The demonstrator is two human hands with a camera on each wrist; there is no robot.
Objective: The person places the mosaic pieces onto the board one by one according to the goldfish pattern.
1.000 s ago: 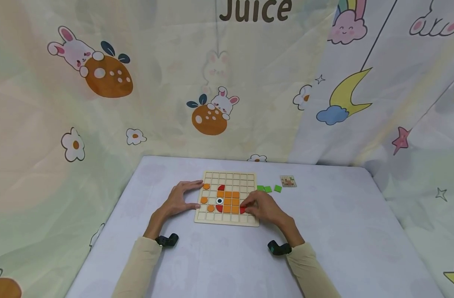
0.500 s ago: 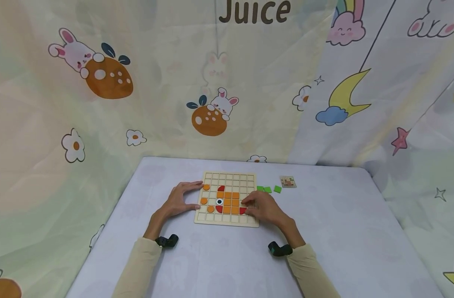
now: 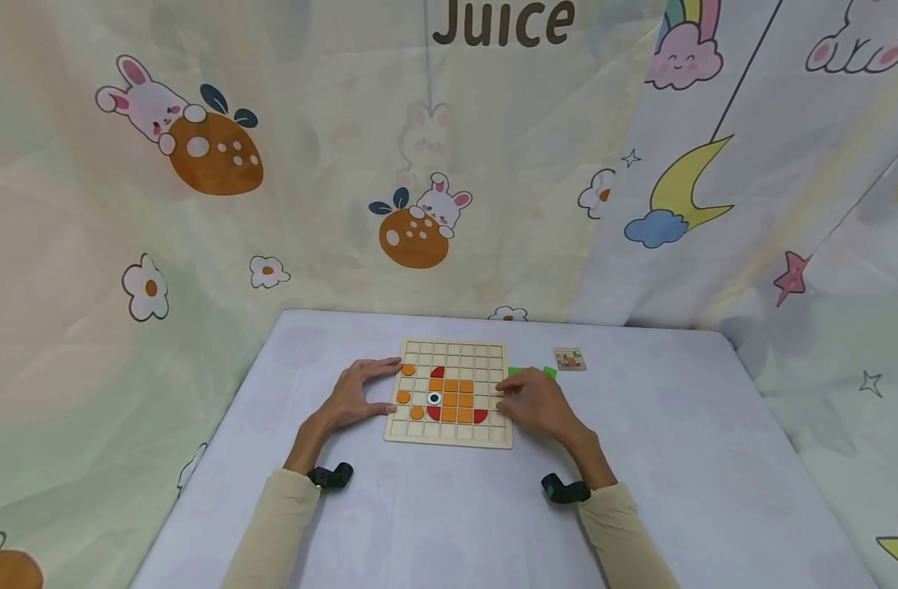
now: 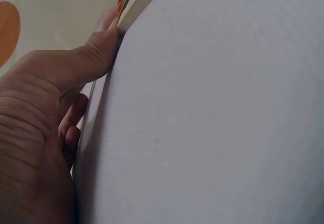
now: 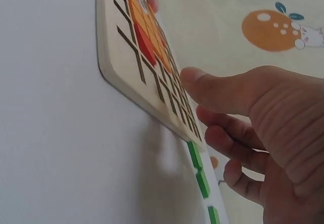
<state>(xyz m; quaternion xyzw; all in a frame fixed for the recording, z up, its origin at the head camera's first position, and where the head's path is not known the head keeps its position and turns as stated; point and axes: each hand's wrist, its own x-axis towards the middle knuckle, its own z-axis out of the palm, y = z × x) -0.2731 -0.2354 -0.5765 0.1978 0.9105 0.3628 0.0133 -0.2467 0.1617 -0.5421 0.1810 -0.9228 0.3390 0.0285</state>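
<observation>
A wooden grid board (image 3: pixel 456 348) lies on the table with a figure on it: orange square tiles (image 3: pixel 459 401), red curved pieces (image 3: pixel 480 416) and a white tile with a black and blue eye (image 3: pixel 434 398). Several orange discs (image 3: pixel 403 397) sit along its left side. My left hand (image 3: pixel 352 394) rests against the board's left edge, thumb and fingers spread apart. Over the right edge of the board hovers my right hand (image 3: pixel 539 402), fingers loosely bent; in the right wrist view a gap shows between its thumb (image 5: pixel 215 89) and fingers, with nothing held.
Green tiles (image 5: pixel 202 183) lie in a row beyond the board's right edge, partly covered by my right hand in the head view. A small picture card (image 3: pixel 570 358) is at the back right of the white table (image 3: pixel 449 515). A printed cloth hangs behind.
My right hand has drawn away from the red piece at the lower right, moving right and back toward the green tiles. The red piece stays on the board. My left hand keeps its place.
</observation>
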